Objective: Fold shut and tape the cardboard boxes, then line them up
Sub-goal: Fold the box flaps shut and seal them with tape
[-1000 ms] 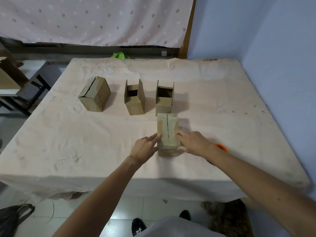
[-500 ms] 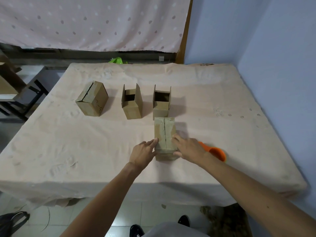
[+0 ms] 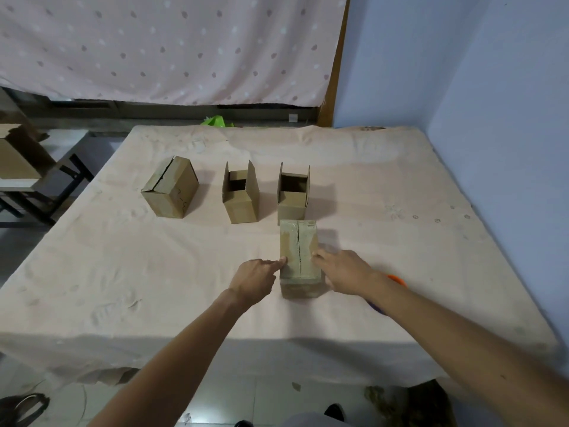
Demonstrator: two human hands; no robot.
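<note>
1. Head view, progress: the near box (image 3: 298,254) stood at the table's (image 3: 123,272) front, just in front of the far-right box (image 3: 292,192). Its flaps were folded shut, and glossy tape appeared to cover the seam.
2. Grip: the left hand (image 3: 255,280) and the right hand (image 3: 345,272) lay against opposite sides of the near box with fingers straight, touching it and gripping nothing.
3. Remaining work, as judged: the far-left box (image 3: 171,188) was folded, but its seam gaped and looked untaped. The middle box (image 3: 240,195) and the far-right box had their flaps up. The row was not yet formed.
4. Count: four boxes (one taped, one folded, two open) and one orange tool (image 3: 397,280), partly hidden, probably the tape dispenser.
</note>
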